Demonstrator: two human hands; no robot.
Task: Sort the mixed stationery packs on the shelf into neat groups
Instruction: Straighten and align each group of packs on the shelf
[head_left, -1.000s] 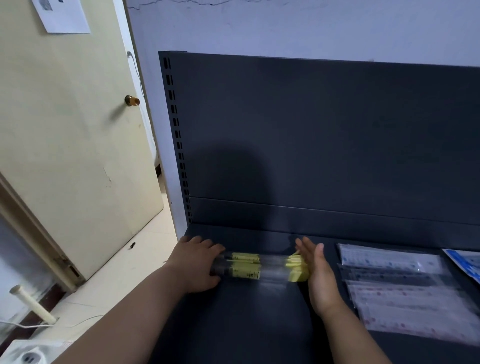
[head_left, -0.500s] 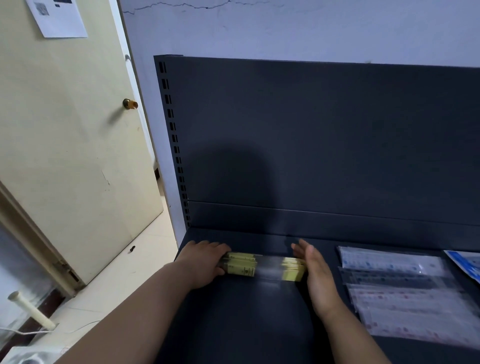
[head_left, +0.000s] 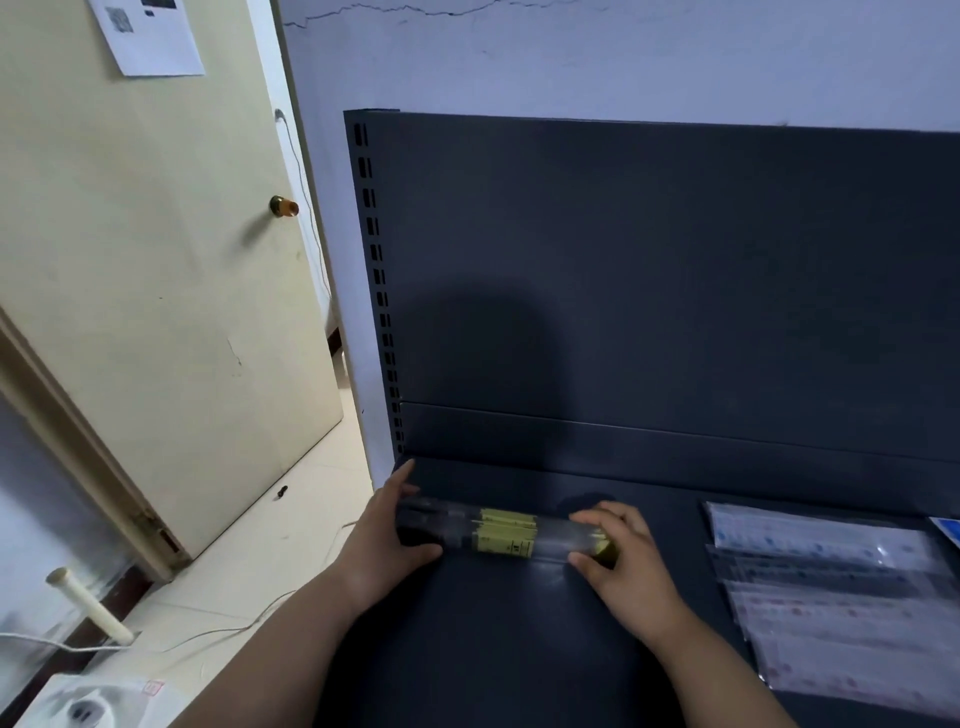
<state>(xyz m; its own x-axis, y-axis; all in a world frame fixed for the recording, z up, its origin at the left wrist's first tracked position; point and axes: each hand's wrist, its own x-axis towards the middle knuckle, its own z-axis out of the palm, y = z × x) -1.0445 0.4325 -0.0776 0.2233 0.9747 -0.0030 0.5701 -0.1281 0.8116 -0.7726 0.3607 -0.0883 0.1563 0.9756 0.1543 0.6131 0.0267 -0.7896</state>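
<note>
A bundle of clear pen packs with yellow labels (head_left: 506, 535) lies crosswise on the dark shelf (head_left: 509, 649), near its left back corner. My left hand (head_left: 387, 540) grips the bundle's dark left end, thumb under the front and fingers over the back. My right hand (head_left: 621, 558) grips the right end, fingers curled over the top and thumb at the front. To the right lies a fanned row of several clear flat packs (head_left: 831, 597) with small printed marks.
The shelf's dark back panel (head_left: 675, 286) rises right behind the bundle. A blue-and-white pack (head_left: 948, 530) peeks in at the right edge. Left of the shelf are a cream door (head_left: 156, 312), tiled floor with a white cable (head_left: 223, 631) and a white stick (head_left: 88, 605).
The bundle has slid left and back toward the shelf corner. My right hand went from flat against the bundle's end to curled over it; my left hand moved left with it.
</note>
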